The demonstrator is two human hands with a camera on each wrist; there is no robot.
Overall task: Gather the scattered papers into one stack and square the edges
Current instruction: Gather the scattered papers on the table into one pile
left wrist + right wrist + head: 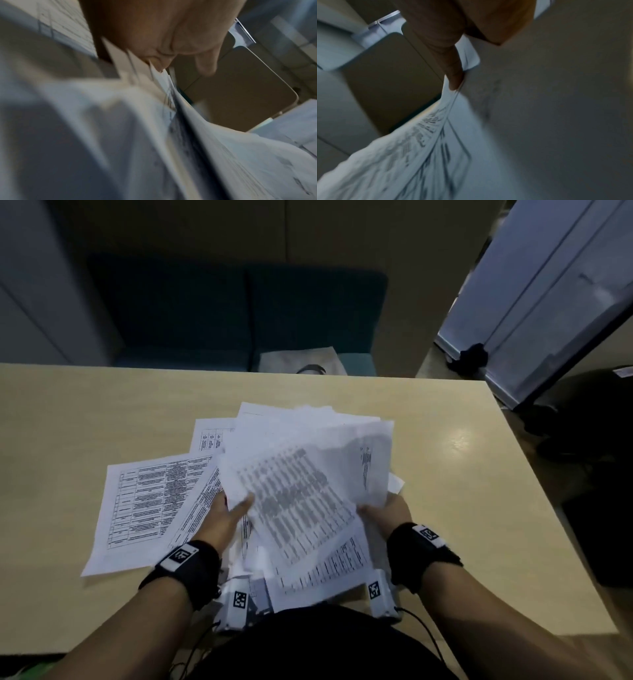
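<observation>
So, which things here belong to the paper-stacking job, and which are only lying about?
Belong to the job:
- bundle of papers, gripped by left hand and right hand
- loose sheet flat on the table
- sheet behind it

Just lying about:
- bag beyond the table
- blue seat

**White sheets, black print, pale wood**

The white paper sheets [308, 474] I hold carry grey-black printed tables. My black fabric wristbands [185, 570] bear white tags with black square codes. Below lies the pale beige wooden table [85, 412]; beyond it, dark teal seat cushions [205, 313].
</observation>
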